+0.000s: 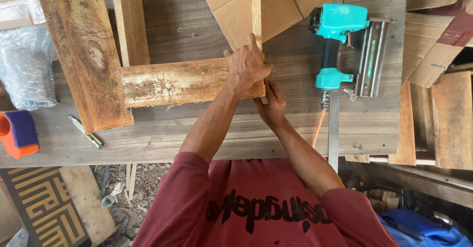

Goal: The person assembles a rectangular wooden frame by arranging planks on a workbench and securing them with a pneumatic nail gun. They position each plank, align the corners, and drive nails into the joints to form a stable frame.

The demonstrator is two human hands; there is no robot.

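I have my left hand (246, 65) flat on top of the right end of the weathered plank (182, 82), fingers curled over its far edge where a narrow upright wood strip (256, 10) meets it. The palm presses down; the fingers are partly closed, wrapped on the plank's corner and against the strip's lower end. My right hand (271, 104) sits just below, at the plank's near right corner, fingers bent and touching the plank's edge from underneath; I cannot tell whether it pinches anything small, since the fingertips are hidden by the wood.

The plank lies crosswise on the grey wooden workbench (197, 133), its left end butting against a wider rough board (86, 55) that runs away from me. A paler batten (130, 20) stands just behind the plank, touching its far edge.

To the right, well apart from my hands, a turquoise pneumatic nail gun (345, 50) rests on the bench with its orange air hose (318, 129) trailing toward me, beside a long metal straightedge (335, 124). Flattened cardboard (246, 0) lies under the strip. On the left, a pencil (86, 132) lies near the board's end, an orange and purple tape dispenser (18, 133) sits at the bench edge, and crumpled clear plastic (27, 65) lies beyond it.
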